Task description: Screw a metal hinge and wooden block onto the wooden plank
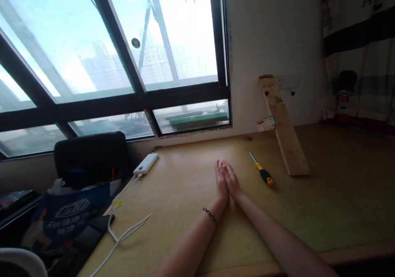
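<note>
Palm against palm, my left hand [220, 183] and my right hand [232, 181] meet above the middle of the wooden table [185, 190]. Their fingers are stretched out and point away from me; I see nothing held between them, though the palms are hidden. A dark bracelet [210, 215] circles my left wrist. To the right of my hands, a screwdriver [263, 174] with a yellow and black handle lies on the tabletop. Beyond it, a wooden board [288, 141] leans against the wall, with a metal hinge [273, 121] and a small wood piece [264, 124] attached at its side.
A white power bank [146, 164] with a white cable [123, 236] lies at the table's left edge. Left of the table are a black chair [92, 151] and a blue bag [72, 211]. A wall socket [285, 82] and a curtain [361, 59] are behind the table.
</note>
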Available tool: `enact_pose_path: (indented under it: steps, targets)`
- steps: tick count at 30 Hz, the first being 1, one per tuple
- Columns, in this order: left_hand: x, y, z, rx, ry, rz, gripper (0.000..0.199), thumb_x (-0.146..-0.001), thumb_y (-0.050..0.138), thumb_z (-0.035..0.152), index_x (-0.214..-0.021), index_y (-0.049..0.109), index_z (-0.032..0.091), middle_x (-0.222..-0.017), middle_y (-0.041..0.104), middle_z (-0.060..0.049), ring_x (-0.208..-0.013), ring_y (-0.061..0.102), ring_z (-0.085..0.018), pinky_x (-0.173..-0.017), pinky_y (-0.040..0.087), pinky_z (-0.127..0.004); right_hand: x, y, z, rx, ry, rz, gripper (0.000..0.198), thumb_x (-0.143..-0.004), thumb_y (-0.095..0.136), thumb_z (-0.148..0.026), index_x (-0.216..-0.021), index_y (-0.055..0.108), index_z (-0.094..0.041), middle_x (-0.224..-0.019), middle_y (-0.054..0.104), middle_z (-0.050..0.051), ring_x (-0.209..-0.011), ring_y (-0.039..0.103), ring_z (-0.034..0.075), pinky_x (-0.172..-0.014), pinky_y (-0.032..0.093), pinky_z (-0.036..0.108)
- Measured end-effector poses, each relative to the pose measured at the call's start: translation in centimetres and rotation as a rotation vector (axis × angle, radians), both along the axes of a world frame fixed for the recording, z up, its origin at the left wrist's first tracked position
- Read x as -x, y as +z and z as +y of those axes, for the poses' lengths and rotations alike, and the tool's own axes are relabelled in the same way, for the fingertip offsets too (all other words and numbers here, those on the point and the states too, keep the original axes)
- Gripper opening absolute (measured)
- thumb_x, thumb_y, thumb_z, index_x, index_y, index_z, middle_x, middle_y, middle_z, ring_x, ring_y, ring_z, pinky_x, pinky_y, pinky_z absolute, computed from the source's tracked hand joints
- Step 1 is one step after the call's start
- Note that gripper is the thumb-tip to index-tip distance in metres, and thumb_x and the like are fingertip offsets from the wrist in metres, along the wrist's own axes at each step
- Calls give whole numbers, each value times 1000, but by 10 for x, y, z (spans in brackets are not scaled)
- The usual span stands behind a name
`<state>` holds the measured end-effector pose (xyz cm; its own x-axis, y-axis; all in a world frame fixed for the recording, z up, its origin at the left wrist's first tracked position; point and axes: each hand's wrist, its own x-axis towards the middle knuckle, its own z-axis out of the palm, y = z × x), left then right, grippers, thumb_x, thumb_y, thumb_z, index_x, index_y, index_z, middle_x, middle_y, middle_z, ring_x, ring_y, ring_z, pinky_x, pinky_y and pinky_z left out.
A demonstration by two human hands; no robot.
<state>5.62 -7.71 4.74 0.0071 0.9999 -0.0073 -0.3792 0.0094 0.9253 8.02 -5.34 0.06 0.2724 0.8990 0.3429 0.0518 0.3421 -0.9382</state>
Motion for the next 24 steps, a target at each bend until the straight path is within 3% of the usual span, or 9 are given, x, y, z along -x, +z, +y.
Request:
enact_pose_path:
  steps: [3, 7, 16, 24]
  targets:
    - [1, 3, 2, 23, 100, 41, 32, -76, 58, 31, -107, 60, 24, -125, 53, -8, -128, 35, -19, -99, 35, -29, 1, -7, 0, -10, 159, 60, 58, -80, 38, -63, -119, 55, -23, -129, 50, 6, -124, 40, 22, -108, 24, 40]
    - [13, -1, 9, 29, 18, 29, 38, -74, 59, 36, -111, 59, 25, -128, 50, -7, -125, 38, -22, -97, 36, -30, -1, -2, -2, -42, 236, 53, 50, -84, 37, -58, -116, 58, -26, -127, 53, 4, -121, 44, 20, -107, 26, 38]
    - [11, -9, 20, 44, -58, -41, 45, -66, 65, 42, -108, 59, 27, -118, 58, -7, -110, 51, -25, -85, 45, -31, -4, -6, 0, -22, 225, 18, 53, -86, 30, -59, -120, 54, -27, -128, 52, 5, -122, 43, 20, -105, 26, 40]
    - [11, -25, 35, 33, -34, -126, 45, -75, 57, 45, -113, 55, 21, -109, 62, -12, -109, 53, -25, -86, 44, -34, -4, 1, 0, -8, 176, 44, 55, -86, 31, -58, -119, 56, -22, -122, 57, 9, -117, 48, 22, -102, 33, 38]
